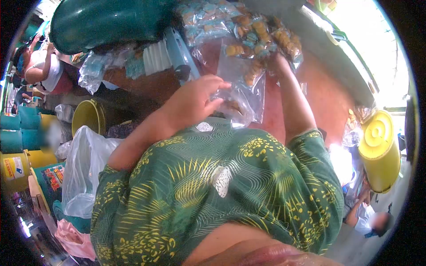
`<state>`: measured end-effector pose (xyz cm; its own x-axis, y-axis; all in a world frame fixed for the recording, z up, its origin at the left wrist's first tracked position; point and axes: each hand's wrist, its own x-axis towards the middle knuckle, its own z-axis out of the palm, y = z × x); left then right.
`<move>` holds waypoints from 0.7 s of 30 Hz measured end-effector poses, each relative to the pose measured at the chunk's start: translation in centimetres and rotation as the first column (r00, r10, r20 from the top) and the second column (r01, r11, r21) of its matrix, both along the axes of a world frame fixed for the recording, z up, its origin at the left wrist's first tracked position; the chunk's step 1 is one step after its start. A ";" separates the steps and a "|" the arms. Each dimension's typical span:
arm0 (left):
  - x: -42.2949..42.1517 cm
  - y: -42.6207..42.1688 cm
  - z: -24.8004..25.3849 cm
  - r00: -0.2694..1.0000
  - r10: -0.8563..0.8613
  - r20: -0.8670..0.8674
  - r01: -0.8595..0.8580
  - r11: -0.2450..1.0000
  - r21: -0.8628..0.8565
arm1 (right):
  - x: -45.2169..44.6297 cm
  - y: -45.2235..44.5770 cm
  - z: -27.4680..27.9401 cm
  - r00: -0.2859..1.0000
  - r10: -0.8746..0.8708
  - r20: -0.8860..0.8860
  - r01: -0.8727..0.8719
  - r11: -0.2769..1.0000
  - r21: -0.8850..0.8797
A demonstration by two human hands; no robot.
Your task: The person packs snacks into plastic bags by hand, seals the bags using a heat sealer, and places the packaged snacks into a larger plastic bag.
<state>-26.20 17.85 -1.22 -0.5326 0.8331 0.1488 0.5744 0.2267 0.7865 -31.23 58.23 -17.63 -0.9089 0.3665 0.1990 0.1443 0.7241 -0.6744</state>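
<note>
My left hand (195,98) is at the near edge of the table, thumb and forefinger apart. Its fingertips are beside a clear plastic bag (242,108), and I cannot tell whether they touch it. My right hand (278,66) reaches forward into a heap of small clear packets (255,37) holding round golden-brown pieces that look like biscuits. The packets hide its fingers, so its grip is unclear. Left of them lies a pile of packets with blue print (206,22).
A big green tub (111,24) lies at the back left, near a blue bag sealer-like device (182,55). A large clear bag (84,173) hangs at my left. Yellow buckets (379,150) stand at the right. Other people (49,71) are on both sides.
</note>
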 end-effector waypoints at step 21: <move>-1.1 -1.0 0.7 0.992 0.008 -0.126 -0.009 1.000 -0.009 | 6.4 -6.5 1.9 0.786 0.271 0.556 -0.590 0.595 0.545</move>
<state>-27.27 16.90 -0.54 -0.5172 0.8304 0.2074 0.6667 0.2389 0.7060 -24.85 51.73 -15.70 -0.9673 -0.1782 -0.1805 -0.1902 0.9804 0.0515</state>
